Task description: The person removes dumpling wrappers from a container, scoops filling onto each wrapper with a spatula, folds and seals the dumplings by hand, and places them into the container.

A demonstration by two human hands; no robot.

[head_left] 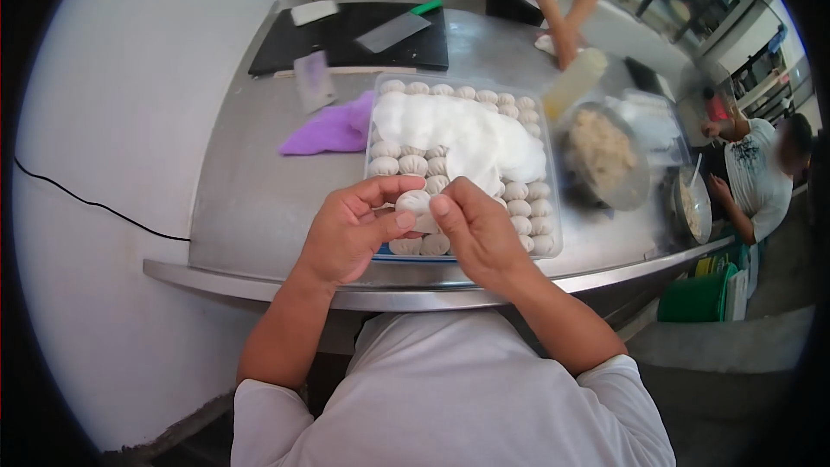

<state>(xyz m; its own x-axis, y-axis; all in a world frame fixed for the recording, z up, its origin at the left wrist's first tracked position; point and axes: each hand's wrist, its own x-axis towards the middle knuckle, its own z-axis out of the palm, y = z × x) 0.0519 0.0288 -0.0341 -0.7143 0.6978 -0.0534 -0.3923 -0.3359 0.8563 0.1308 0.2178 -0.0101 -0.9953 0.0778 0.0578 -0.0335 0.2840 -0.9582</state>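
Observation:
Above the front of a clear plastic tray [558, 207], my left hand [350, 229] holds a small pleated dough bun [413, 201] between thumb and fingers. My right hand [484, 238] pinches the same bun from the other side, its fingers curled. Rows of similar pale buns [413, 163] fill the tray beneath, some hidden by my hands. A white cloth [458, 125] lies across the buns in the tray's middle and far part.
Left of the tray are a purple cloth [333, 125] and a scraper [314, 82]. A cleaver [393, 32] lies on a black board [303, 35]. To the right stand a filling bowl [605, 156] and a bottle [575, 82]. Two people are nearby, at the far side and right.

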